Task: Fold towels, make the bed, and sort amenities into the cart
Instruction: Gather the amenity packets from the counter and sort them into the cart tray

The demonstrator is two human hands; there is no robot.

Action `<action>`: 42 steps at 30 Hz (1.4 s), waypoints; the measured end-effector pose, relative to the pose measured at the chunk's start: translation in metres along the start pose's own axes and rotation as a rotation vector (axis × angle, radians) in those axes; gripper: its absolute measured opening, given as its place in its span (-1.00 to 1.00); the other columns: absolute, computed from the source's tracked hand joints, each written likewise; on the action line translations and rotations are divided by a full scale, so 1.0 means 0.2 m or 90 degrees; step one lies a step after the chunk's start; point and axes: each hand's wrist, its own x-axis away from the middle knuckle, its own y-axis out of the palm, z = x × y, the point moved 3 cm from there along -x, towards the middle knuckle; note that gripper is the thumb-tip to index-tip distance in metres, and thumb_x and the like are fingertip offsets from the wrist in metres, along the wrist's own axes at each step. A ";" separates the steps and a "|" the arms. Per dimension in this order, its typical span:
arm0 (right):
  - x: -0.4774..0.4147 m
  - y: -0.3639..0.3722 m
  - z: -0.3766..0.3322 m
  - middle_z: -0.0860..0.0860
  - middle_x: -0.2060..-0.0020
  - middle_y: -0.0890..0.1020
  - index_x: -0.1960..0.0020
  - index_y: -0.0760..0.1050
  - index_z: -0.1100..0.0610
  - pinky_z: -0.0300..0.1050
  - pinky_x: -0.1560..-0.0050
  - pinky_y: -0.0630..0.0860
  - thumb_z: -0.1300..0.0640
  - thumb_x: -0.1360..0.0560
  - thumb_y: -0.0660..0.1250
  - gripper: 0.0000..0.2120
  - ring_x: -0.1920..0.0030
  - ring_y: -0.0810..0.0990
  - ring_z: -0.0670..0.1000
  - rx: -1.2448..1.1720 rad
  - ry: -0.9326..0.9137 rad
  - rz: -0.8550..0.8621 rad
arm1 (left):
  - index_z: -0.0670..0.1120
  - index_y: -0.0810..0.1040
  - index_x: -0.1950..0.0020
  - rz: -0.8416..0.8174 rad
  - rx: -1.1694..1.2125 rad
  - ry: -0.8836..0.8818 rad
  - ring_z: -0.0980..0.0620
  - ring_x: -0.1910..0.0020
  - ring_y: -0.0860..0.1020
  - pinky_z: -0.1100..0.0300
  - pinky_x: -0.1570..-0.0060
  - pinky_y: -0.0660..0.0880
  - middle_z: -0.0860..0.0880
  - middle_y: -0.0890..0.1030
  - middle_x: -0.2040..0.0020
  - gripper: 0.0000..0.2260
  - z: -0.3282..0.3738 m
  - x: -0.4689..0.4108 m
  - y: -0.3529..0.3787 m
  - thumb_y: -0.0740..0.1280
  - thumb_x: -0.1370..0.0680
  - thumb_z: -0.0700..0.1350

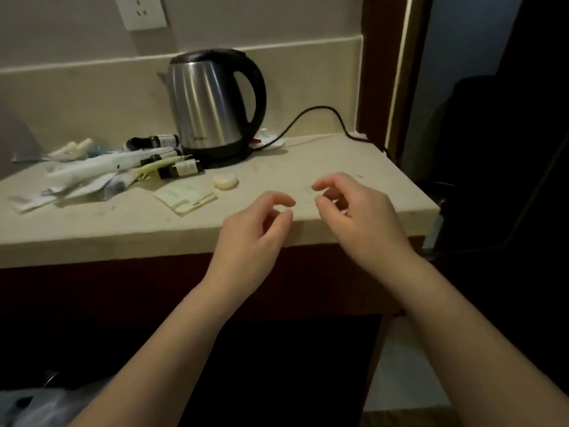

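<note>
A: Amenities (101,177) lay in a loose heap on the counter (92,241) at the centre left of the frame. No cart showed. What were the hands doing?

B: Nearest the camera, the left hand (252,226) and the right hand (360,211) hovered over the counter's front edge. Their fingers were loosely curled and held nothing.

A: What could have gone wrong from there?

B: I judged the flat paper sachets (184,197), just beyond the left hand, to be awkward. They were thin and lay flush, so a finger would more easily push them than lift them. The round soap (226,181) just behind them could have skidded toward the edge if knocked. Further back, small dark bottles (180,169) lay on their sides among white wrapped packets (89,177). Tugging one packet might have set a bottle rolling.

A: And the kettle?

B: The kettle (212,103) stood right behind the bottles; whether it touched them I could not tell. Its black cord (320,107) looped off toward the right, and a careless sweep of the right arm might have snagged it.

A: Any writing?

B: The sachets bore printed lines, the bottles had pale labels, and the kettle had a small mark low on its body. All of it was too blurred to read. The wall socket (141,10) at the upper left carried no writing I could see.
</note>
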 end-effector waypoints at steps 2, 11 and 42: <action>-0.19 0.00 -0.02 -0.21 0.16 0.51 -0.18 0.47 -0.05 -0.25 0.12 0.48 0.03 -0.58 0.20 -0.81 0.12 0.52 -0.20 -0.002 -0.042 -0.029 | 0.18 0.50 -0.02 0.049 -0.042 0.010 0.23 0.24 0.59 0.20 0.20 0.55 0.09 0.63 0.22 -0.88 0.00 -0.11 -0.06 0.24 -0.58 -0.05; -0.70 0.30 -0.16 -0.05 -0.24 0.49 -0.40 0.30 -0.05 -0.09 -0.14 0.48 -0.11 -0.54 0.25 -0.54 -0.17 0.49 -0.04 0.087 -0.153 -0.317 | 0.04 0.49 -0.20 0.153 -0.284 -0.058 0.19 0.11 0.51 0.34 0.20 0.37 0.11 0.58 0.05 -0.80 -0.21 -0.41 -0.42 0.27 -0.58 -0.03; -1.12 1.34 -0.48 -0.05 -0.30 0.34 -0.43 0.24 -0.12 -0.07 0.00 0.47 -0.32 -0.47 0.20 -0.41 -0.18 0.49 0.02 0.357 -0.241 -0.295 | 0.14 0.17 -0.45 -0.059 -0.601 -0.162 -0.13 -0.21 0.39 -0.02 -0.14 0.39 -0.12 0.41 -0.26 -0.39 -1.05 -0.67 -1.17 0.18 -0.46 0.32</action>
